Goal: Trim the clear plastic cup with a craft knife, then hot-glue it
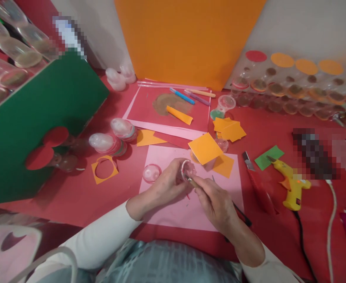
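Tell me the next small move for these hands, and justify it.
Probably, let the left hand turn the clear plastic cup slightly while the right hand steadies the slim tool: the left hand grips the cup, and the tool's tip is at its open mouth; exact contact is unclear.

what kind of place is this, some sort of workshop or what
Probably a craft workspace, though whether at home or in a studio I can't tell. The yellow glue gun, the blue marker and the orange paper with a round hole suggest it.
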Demonstrator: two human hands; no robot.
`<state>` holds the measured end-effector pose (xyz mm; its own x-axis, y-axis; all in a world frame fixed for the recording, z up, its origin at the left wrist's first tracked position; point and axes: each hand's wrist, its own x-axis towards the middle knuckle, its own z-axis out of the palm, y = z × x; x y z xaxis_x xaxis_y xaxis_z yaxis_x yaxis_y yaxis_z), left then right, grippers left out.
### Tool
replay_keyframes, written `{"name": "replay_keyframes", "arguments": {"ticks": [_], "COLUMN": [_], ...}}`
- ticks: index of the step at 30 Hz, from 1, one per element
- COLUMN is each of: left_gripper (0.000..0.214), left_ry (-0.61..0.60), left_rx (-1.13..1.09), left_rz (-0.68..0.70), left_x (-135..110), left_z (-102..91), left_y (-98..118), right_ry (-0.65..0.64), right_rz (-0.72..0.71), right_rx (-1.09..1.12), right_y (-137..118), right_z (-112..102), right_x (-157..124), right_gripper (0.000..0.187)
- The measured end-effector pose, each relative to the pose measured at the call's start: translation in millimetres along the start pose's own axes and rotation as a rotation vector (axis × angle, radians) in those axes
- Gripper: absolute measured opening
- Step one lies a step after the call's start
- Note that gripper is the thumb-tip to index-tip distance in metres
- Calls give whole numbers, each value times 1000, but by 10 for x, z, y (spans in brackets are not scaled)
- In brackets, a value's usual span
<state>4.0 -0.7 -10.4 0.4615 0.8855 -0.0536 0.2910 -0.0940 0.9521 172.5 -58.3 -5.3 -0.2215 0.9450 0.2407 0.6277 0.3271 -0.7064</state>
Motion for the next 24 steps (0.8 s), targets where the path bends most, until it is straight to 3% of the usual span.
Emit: {"name": "replay_keyframes", "arguments": {"ticks": [9, 24], "left_gripper": [21, 22], "left_ry": [1, 60], "left_rx": [-37, 81], "left_rz": [-2, 87], "left_x": [12, -22], "left_z": [-31, 26], "left_y": [41, -16], "right_ry": [-47, -11], "right_rz": [15, 43], "right_rx": [-1, 47], "right_y": [0, -2], "right_z": [0, 71], "right_x": [3, -12], "right_gripper": [34, 34]}}
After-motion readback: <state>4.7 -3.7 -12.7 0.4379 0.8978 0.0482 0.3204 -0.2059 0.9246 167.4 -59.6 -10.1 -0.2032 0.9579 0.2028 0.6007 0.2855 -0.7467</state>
